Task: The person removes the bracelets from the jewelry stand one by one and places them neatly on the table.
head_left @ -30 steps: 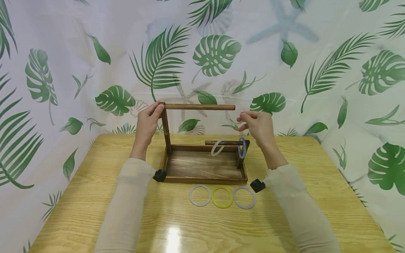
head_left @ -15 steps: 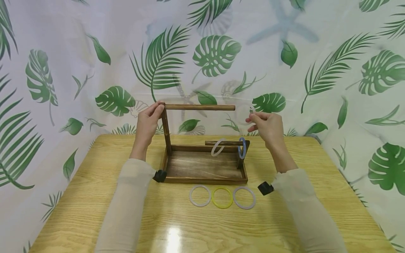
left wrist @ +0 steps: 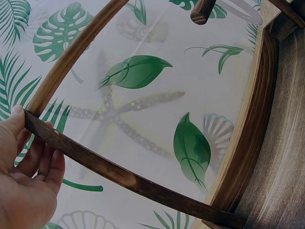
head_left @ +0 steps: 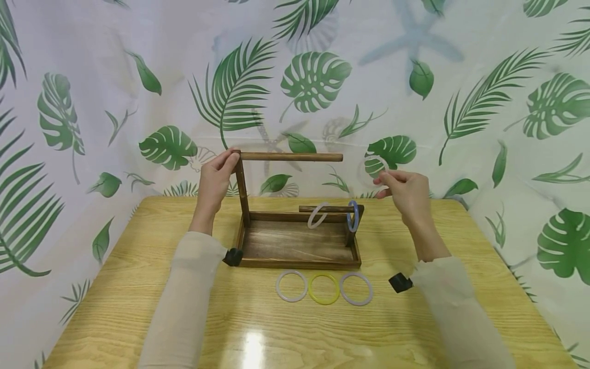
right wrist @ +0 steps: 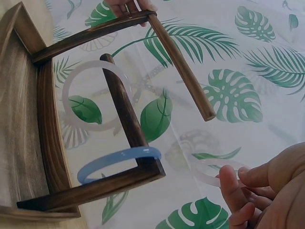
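My left hand (head_left: 215, 184) grips the top corner of the wooden stand's tall post (head_left: 242, 189), where the upper bar (head_left: 295, 157) starts; the left wrist view shows thumb and fingers round that corner. Between thumb and fingers my right hand (head_left: 405, 197) pinches a clear whitish ring (right wrist: 209, 174), held in the air to the right of the upper bar's free end and not touching it. On the lower bar (head_left: 338, 209) hang a whitish ring (head_left: 311, 221) and, by its post, a blue ring (head_left: 353, 223). The upper bar carries no ring.
In front of the stand's tray (head_left: 295, 264), a whitish ring (head_left: 278, 288), a yellow ring (head_left: 311, 290) and a pale purple ring (head_left: 371, 292) lie in a row on the wooden table (head_left: 184, 328). A leaf-patterned cloth (head_left: 295, 123) hangs behind.
My right hand has moved right and slightly down, away from the upper bar's end, with the clear ring still pinched. My left hand and the stand have stayed where they were.
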Tool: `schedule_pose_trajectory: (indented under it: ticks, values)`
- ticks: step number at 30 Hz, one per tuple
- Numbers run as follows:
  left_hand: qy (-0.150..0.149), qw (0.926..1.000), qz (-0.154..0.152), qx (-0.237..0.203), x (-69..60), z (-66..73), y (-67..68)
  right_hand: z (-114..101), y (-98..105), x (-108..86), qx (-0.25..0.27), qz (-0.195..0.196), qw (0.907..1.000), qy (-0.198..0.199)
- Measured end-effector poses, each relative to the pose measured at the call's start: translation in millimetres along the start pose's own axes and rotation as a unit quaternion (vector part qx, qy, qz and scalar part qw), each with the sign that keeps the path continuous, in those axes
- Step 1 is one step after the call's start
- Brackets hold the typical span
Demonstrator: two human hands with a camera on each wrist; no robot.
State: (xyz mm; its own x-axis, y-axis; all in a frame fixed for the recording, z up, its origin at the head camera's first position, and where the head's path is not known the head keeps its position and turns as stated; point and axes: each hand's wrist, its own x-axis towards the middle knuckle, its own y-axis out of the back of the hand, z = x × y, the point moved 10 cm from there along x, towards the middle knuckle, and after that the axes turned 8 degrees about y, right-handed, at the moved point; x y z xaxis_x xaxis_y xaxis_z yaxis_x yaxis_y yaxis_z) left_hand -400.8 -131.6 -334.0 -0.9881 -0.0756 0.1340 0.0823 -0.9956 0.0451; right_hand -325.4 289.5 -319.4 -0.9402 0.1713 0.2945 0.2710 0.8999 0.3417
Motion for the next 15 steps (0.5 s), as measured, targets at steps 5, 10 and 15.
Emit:
schedule_pose_trajectory:
  ticks: [5, 10, 15]
  values:
    - [-0.004, 1.0000, 0.001, 0.002, 0.6, 0.3, 0.2, 5.9, 9.9, -5.7, -0.022, 0.007, 0.9997, -0.007]
    - [-0.006, 1.0000, 0.001, -0.001, 0.4, 0.9, 0.3, 11.9, 20.9, -13.5, -0.040, 0.009, 0.9991, -0.011]
    - [-0.007, 1.0000, -0.001, -0.002, 1.0, 0.8, -0.3, 19.2, 31.1, -20.5, -0.048, 0.008, 0.9988, -0.006]
